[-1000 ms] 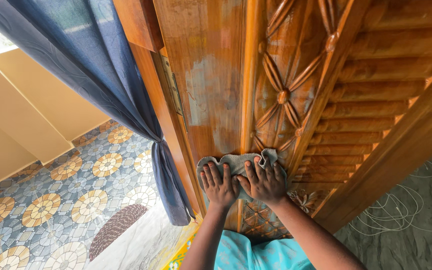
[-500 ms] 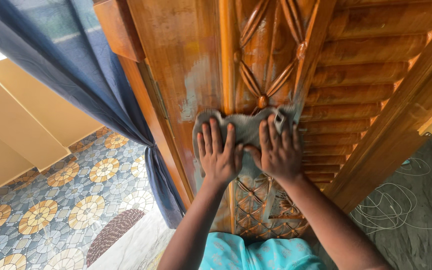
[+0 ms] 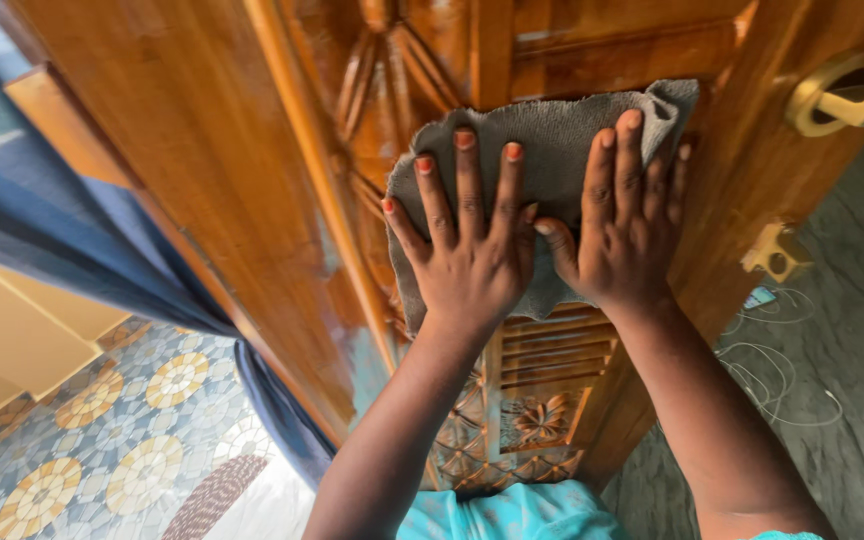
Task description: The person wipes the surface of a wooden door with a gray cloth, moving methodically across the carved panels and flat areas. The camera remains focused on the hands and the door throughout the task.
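Note:
A grey cloth [image 3: 552, 140] lies spread flat against a carved, varnished wooden door [image 3: 202, 190]. My left hand [image 3: 467, 240] presses on the cloth's left half with fingers spread apart. Beside it, my right hand [image 3: 627, 225] presses the cloth's right half, fingers pointing up and thumb nearly touching the left hand. Both palms are flat on the cloth, which covers the carved panel between the door's uprights. A brass door handle [image 3: 847, 95] sticks out at the upper right, and a brass latch [image 3: 777, 255] sits below it.
A blue curtain [image 3: 72, 260] hangs left of the door. Patterned floor tiles [image 3: 142, 440] and a tan step [image 3: 22, 340] lie at lower left. Loose white wire [image 3: 782, 380] coils on the grey floor at right. Carved lower panels [image 3: 532, 400] show beneath my arms.
Both hands have slid the cloth upward along the door, from the lower carved panel to handle height. The view has shifted up and closer with them.

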